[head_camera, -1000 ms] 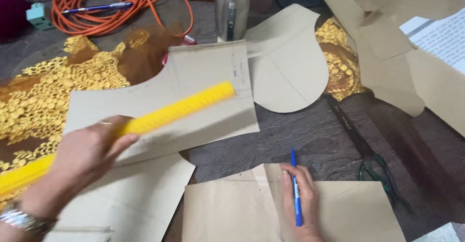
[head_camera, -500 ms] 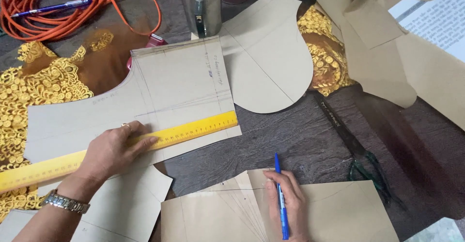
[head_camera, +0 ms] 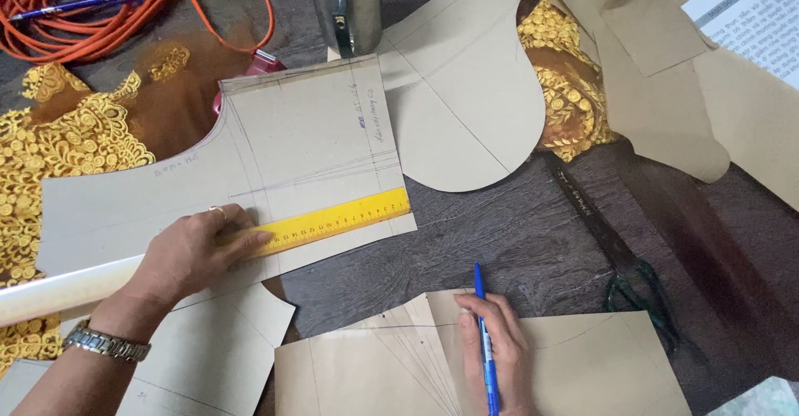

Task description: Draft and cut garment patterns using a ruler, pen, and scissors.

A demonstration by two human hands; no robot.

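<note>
Head view, left hand: I see my left hand (head_camera: 196, 250) pressed flat on the yellow ruler (head_camera: 333, 220), fingers spread, clamped on nothing, pinning it across the lower edge of the big paper pattern piece (head_camera: 291, 146).
Head view, right hand: my right hand (head_camera: 493, 351) keeps its grip closed around the blue pen (head_camera: 484, 345), tip up, resting on the nearer pattern sheet (head_camera: 599, 374).
Progress: several pencil lines are already drawn above the ruler; I judge the ruler is placed, the next line not yet ruled.
Beyond the pen grip: black scissors (head_camera: 620, 258) lie on the counter (head_camera: 499, 233).
Above the ruler grip: gold lace fabric (head_camera: 58, 146), orange cable (head_camera: 125, 17).
</note>
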